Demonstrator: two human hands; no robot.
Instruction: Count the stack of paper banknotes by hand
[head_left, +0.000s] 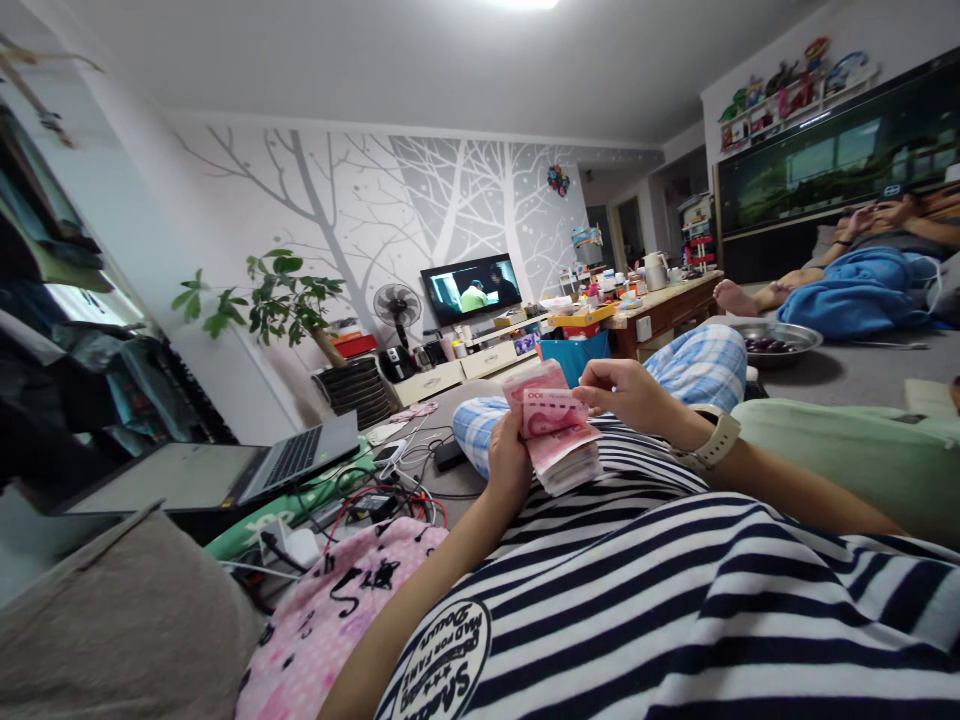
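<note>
A thick stack of red banknotes (559,435) marked 100 rests over my lap, in front of the striped shirt. My left hand (510,455) is wrapped round the stack's left side and holds it bent. With thumb and fingertips pinched together, my right hand (619,392) grips the upper right corner of a top banknote, which stands partly raised from the rest. Part of the stack fans up behind that note. A watch with a pale strap (712,440) is on my right wrist.
On the left lie an open laptop (300,460), tangled cables (405,490) and a pink cat-print cloth (360,590). To the right are a green cushion (847,450), a metal bowl of dark fruit (772,345) and a reclining person's foot (735,297). A cluttered table (667,300) stands ahead.
</note>
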